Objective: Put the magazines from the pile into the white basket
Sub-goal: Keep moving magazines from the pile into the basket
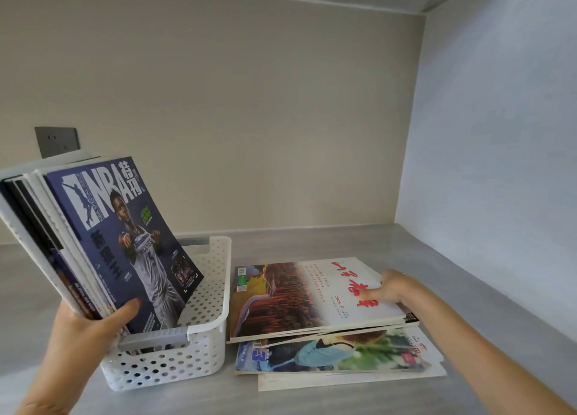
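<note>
1. The flat pile of glossy paper magazines (pixel 331 324) lies on the grey shelf (pixel 312 243), just right of the white perforated plastic basket (pixel 199 336). Its top issue, with a red-titled landscape cover (pixel 312 296), sits slightly askew on the rest.
2. The right hand (pixel 390 286) is on that top cover at its far right edge: thumb pressed flat on the cover, the other fingers curled over the edge. Whether they have got under it, I cannot tell.
3. Handling call: thin, floppy and slick. Lifted by 1 corner it would likely sag and slide, so a pinch along the spine edge looks best.
4. In the basket, a bundle of magazines fronted by a blue NBA cover (pixel 125 243) stands tilted left, lower ends inside.
5. The left hand (pixel 90 327) clamps the bundle's near edge, thumb across the cover, holding a gap open on the right.
6. A grey wall socket (pixel 57 141) sits behind.
</note>
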